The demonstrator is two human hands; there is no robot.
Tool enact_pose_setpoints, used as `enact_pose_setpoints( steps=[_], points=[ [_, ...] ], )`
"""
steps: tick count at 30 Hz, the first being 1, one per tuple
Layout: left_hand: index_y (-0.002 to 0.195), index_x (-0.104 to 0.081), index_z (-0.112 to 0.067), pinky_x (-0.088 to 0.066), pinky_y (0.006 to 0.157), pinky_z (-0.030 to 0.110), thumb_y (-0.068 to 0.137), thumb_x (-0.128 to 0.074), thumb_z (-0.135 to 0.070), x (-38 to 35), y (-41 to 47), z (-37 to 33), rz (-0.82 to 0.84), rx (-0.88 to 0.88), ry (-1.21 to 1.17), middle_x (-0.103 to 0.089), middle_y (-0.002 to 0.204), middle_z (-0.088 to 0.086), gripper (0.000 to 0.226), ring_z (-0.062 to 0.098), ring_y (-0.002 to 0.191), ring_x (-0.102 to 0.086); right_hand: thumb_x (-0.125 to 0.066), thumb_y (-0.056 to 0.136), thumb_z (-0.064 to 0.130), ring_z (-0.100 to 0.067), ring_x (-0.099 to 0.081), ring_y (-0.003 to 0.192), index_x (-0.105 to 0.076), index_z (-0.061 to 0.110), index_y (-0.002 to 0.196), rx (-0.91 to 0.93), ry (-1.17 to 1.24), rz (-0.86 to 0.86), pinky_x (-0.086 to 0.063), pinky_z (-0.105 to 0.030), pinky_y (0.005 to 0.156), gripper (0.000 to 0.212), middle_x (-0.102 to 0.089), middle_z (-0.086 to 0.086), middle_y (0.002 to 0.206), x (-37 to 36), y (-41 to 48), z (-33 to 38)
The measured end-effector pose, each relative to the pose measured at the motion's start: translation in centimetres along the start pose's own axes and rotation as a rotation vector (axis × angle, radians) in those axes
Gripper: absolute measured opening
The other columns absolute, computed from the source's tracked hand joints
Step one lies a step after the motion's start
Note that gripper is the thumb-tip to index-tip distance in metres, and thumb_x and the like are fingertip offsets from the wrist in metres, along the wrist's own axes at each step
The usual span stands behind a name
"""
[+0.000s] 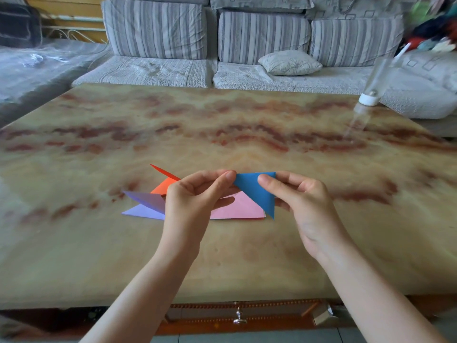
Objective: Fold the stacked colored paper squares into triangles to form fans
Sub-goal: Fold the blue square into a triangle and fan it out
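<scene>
Hiding: the left hand covers the spot where the pink paper, purple folded paper and orange folded paper meet, towards the table's front edge.
Blurred: a clear bottle at the far right corner, smeared.
Grip: the left hand and the right hand each pinch the blue triangle between thumb and forefinger, over the pink paper.
Beyond: a striped sofa with a pillow, past the far edge.
</scene>
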State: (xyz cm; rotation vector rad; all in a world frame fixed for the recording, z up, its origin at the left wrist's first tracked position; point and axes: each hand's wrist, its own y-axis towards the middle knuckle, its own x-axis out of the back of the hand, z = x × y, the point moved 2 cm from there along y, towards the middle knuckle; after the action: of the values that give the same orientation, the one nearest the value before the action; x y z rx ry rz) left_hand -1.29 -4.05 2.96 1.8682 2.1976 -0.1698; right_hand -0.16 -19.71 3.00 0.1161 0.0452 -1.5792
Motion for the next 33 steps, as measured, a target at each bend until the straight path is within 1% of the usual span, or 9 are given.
enact_pose_setpoints(
  steps=[4, 9, 11, 13, 15, 18, 23, 26, 33],
  points=[
    [0.086, -0.071, -0.003, -0.056, 0.061, 0.02, 0.082, -0.067, -0.008, 0.03, 0.0, 0.03, -0.007, 0.013, -0.013, -0.073, 0.068, -0.001, 0.007, 0.014, 0.07, -0.072, -0.073, 0.074, 0.019, -0.01, -0.066, 0.073, -0.075, 0.012, 0.082, 0.007, -0.023, -0.027, -0.052, -0.028, 0.083, 0.011, -0.075, -0.004, 0.081, 0.19, -0.02, 0.19],
    [0.085, -0.07, -0.004, -0.057, 0.063, 0.021, 0.083, -0.067, -0.009, 0.33, 0.24, 0.09, 0.011, 0.037, 0.057, -0.074, 0.07, 0.0, 0.006, 0.014, 0.072, -0.073, -0.074, 0.076, 0.015, -0.009, -0.066, 0.069, -0.075, 0.011, 0.083, 0.023, -0.085, -0.015, -0.052, -0.019, 0.076, 0.008, -0.076, -0.002, 0.078, 0.34, -0.04, 0.36],
    [0.084, -0.07, -0.007, -0.058, 0.067, 0.021, 0.084, -0.067, -0.011, 0.48, 0.4, -0.06, 0.044, 0.042, 0.125, -0.075, 0.074, 0.0, 0.006, 0.013, 0.075, -0.073, -0.074, 0.076, 0.014, -0.008, -0.066, 0.068, -0.076, 0.015, 0.079, 0.031, -0.119, -0.024, -0.051, -0.019, 0.075, 0.004, -0.075, -0.001, 0.076, 0.47, -0.04, 0.44],
    [0.087, -0.071, -0.016, -0.056, 0.071, 0.018, 0.083, -0.068, -0.015, 0.6, 0.56, -0.37, 0.096, -0.026, 0.256, -0.075, 0.078, -0.007, 0.005, 0.006, 0.077, -0.071, -0.075, 0.077, 0.016, -0.009, -0.065, 0.07, -0.076, 0.02, 0.074, 0.046, -0.176, -0.027, -0.048, -0.021, 0.075, 0.005, -0.075, -0.001, 0.075, 0.55, -0.11, 0.51],
    [0.086, -0.072, -0.027, -0.051, 0.073, 0.013, 0.079, -0.072, -0.021, 0.48, 0.5, -0.55, 0.143, -0.123, 0.404, -0.074, 0.078, -0.014, 0.009, -0.002, 0.076, -0.068, -0.075, 0.077, 0.017, -0.01, -0.065, 0.072, -0.076, 0.02, 0.073, 0.051, -0.22, -0.009, -0.046, -0.023, 0.074, 0.005, -0.075, -0.004, 0.076, 0.46, -0.21, 0.44],
    [0.071, -0.072, -0.029, -0.041, 0.066, 0.006, 0.075, -0.075, -0.017, 0.12, 0.32, -0.32, 0.129, -0.229, 0.519, -0.069, 0.067, -0.021, 0.013, -0.006, 0.065, -0.06, -0.074, 0.077, 0.014, -0.01, -0.066, 0.072, -0.077, 0.016, 0.076, 0.046, -0.233, 0.017, -0.046, -0.022, 0.072, 0.003, -0.075, -0.003, 0.076, 0.2, -0.33, 0.21],
    [0.066, -0.069, -0.025, -0.04, 0.061, 0.005, 0.076, -0.075, -0.012, -0.14, 0.15, -0.25, 0.068, -0.253, 0.464, -0.067, 0.06, -0.019, 0.018, -0.006, 0.059, -0.058, -0.074, 0.077, 0.016, -0.008, -0.068, 0.074, -0.076, 0.013, 0.085, 0.03, -0.125, 0.008, -0.05, -0.016, 0.073, 0.008, -0.076, -0.002, 0.081, 0.17, -0.36, 0.41],
    [0.066, -0.07, -0.023, -0.04, 0.06, 0.004, 0.076, -0.075, -0.012, -0.2, 0.14, -0.23, 0.056, -0.23, 0.418, -0.068, 0.061, -0.02, 0.016, -0.008, 0.058, -0.059, -0.072, 0.079, 0.013, -0.008, -0.066, 0.07, -0.074, 0.014, 0.079, 0.032, -0.053, -0.03, -0.053, -0.018, 0.074, 0.003, -0.074, 0.0, 0.076, 0.38, -0.19, 0.53],
    [0.066, -0.07, -0.022, -0.039, 0.058, 0.004, 0.076, -0.075, -0.012, -0.35, -0.2, -0.27, 0.066, -0.24, 0.401, -0.067, 0.059, -0.02, 0.015, -0.008, 0.056, -0.058, -0.068, 0.081, 0.006, -0.011, -0.065, 0.067, -0.073, 0.009, 0.075, 0.089, -0.048, -0.046, -0.051, -0.015, 0.069, 0.009, -0.073, -0.002, 0.073, 0.29, -0.41, 0.85]
  ],
)
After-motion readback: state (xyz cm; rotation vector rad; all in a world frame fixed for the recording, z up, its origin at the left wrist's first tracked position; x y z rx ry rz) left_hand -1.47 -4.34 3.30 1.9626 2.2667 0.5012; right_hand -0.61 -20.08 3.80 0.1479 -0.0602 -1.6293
